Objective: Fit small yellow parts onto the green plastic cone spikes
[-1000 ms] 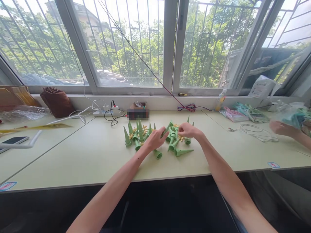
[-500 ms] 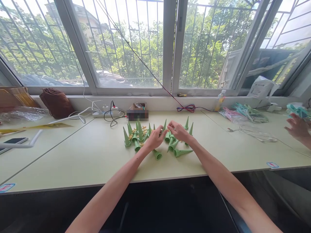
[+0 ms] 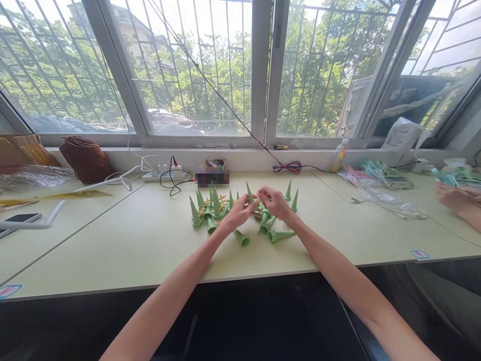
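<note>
My left hand (image 3: 240,211) is closed around a green plastic cone-shaped spike (image 3: 249,192), its point tilted up. Close by on its right, my right hand (image 3: 274,203) has its fingers pinched near the spike's lower end; what they hold is too small and covered to make out. Left of my hands, several green spikes (image 3: 195,214) stand or lie among small yellow plastic pieces (image 3: 222,203). More spikes (image 3: 267,225) lie under and right of my right hand. One lone spike (image 3: 242,239) lies with its open threaded end toward me.
A small open box (image 3: 212,173), a power strip (image 3: 165,173) and a cable bundle (image 3: 288,167) sit along the window side. At right are a bottle (image 3: 340,154), bagged items (image 3: 391,175), a clear bag (image 3: 394,203) and another person's hand (image 3: 456,196). A phone (image 3: 20,220) lies left.
My right hand has come left from the right-hand spikes to the spike in my left hand. That spike has turned more upright. At right, the other person's hand has moved and a clear bag now lies there.
</note>
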